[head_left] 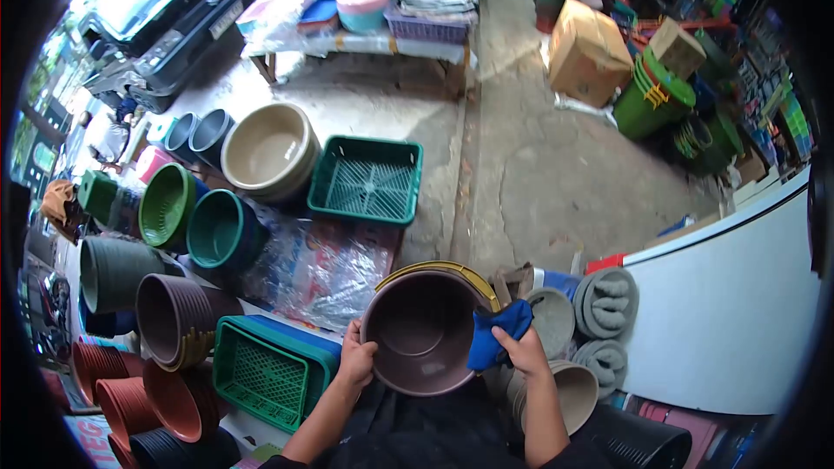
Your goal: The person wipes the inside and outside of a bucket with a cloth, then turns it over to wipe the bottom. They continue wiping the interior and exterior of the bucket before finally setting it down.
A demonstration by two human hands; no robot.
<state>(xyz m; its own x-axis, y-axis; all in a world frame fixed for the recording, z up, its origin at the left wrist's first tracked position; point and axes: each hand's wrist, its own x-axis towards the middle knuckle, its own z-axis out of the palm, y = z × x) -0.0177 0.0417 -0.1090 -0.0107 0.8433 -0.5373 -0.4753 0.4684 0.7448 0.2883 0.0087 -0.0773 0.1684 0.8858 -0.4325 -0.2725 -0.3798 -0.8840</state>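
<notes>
A brown plastic bucket [415, 330] is tipped toward me in front of my body, its round inside facing up. A yellow band [473, 276], perhaps a handle or a second rim, curves round its far edge. My left hand [358, 356] grips the bucket's left rim, thumb on top. On the opposite side, my right hand [519, 346] is closed on a blue cloth [499, 334], which lies over the right rim. The fingers beneath the cloth are hidden.
Stacked pots [178, 317] and a green basket [261, 373] crowd the left. Ahead sit a green tray [369, 175] and beige basins [269, 152]. Grey coiled items [605, 302] and a white surface [721, 295] are at right. A cardboard box [589, 52] stands farther off.
</notes>
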